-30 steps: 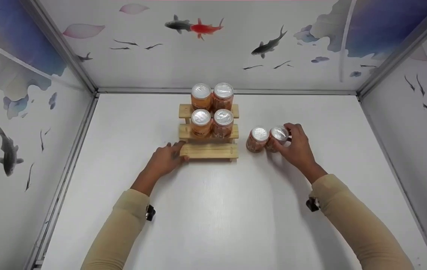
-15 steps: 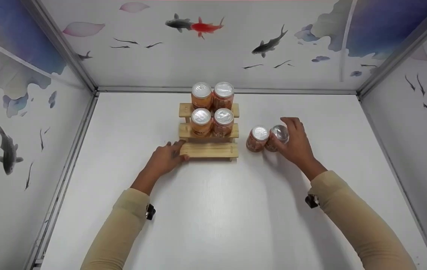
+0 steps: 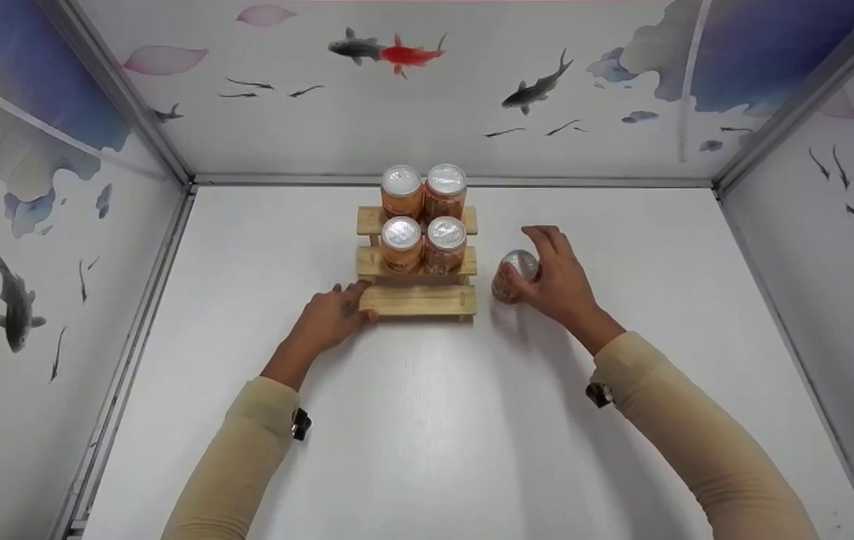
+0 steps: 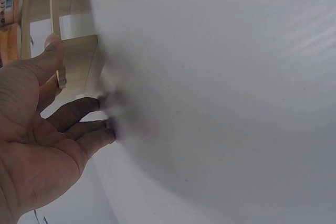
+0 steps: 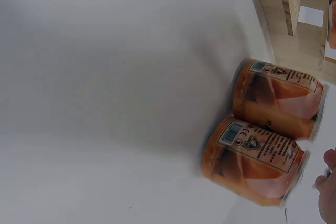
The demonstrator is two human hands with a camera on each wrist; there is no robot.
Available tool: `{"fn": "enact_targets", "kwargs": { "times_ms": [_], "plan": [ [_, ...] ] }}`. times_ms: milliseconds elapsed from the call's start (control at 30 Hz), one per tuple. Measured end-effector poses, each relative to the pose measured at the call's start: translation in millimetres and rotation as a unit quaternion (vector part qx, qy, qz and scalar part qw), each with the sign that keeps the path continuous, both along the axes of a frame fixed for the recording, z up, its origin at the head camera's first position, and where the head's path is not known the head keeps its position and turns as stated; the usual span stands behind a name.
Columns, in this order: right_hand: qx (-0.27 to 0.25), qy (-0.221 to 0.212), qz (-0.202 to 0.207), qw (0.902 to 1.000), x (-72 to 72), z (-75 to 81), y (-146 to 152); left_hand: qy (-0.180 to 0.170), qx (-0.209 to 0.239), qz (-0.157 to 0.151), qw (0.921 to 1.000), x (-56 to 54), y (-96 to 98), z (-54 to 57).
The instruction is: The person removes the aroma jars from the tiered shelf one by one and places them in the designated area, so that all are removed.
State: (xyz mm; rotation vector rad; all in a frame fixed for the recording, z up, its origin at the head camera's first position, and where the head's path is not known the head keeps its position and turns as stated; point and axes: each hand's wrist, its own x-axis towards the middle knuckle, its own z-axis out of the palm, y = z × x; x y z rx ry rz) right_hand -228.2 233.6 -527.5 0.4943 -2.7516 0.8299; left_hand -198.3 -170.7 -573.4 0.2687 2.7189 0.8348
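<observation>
A three-step wooden rack [image 3: 418, 301] stands near the back of the table. My left hand [image 3: 333, 319] pinches the left end of its lowest step; in the left wrist view the thumb lies on the plank [image 4: 79, 59] edge and the other fingers extend near the table. Right of the rack, my right hand [image 3: 561, 285] reaches over an orange can [image 3: 522, 260] with a silver lid, thumb beside the lid and fingers spread. The right wrist view shows two upright cans side by side, one can [image 5: 278, 98] nearer the rack and another can [image 5: 252, 161]; the head view hides the second behind my hand.
Orange cans stand in pairs on the upper steps: the top pair [image 3: 402, 196] and the middle pair [image 3: 445, 247]. The bottom step bears no can. White walls [image 3: 427, 127] with painted fish enclose the white table [image 3: 427, 435] at the back and sides.
My right hand has let go of the right-hand can and moved left, over the can closer to the rack. My left hand stays at the bottom step.
</observation>
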Motion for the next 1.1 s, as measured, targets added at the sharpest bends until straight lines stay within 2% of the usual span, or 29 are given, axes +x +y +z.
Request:
{"fn": "enact_targets", "kwargs": {
  "times_ms": [233, 533, 800, 1100],
  "plan": [
    [0.006, -0.004, 0.007, 0.9999, -1.9, 6.7, -23, 0.002, -0.006, 0.000, 1.0000, 0.4, 1.6, -0.8],
    [-0.002, 0.028, 0.051, 0.9983, -2.9, 7.5, -43, -0.016, -0.024, 0.003, 0.9996, -1.5, 1.9, 1.3],
    [-0.023, 0.015, 0.064, 0.9976, -3.7, 12.1, -58, -0.018, -0.020, 0.001, 0.9996, -2.3, 1.6, 1.4],
    [-0.042, 0.022, 0.086, 0.9951, -6.6, 15.3, -71, -0.017, -0.024, 0.001, 0.9995, -2.3, 1.8, 3.0]
  ]
}}
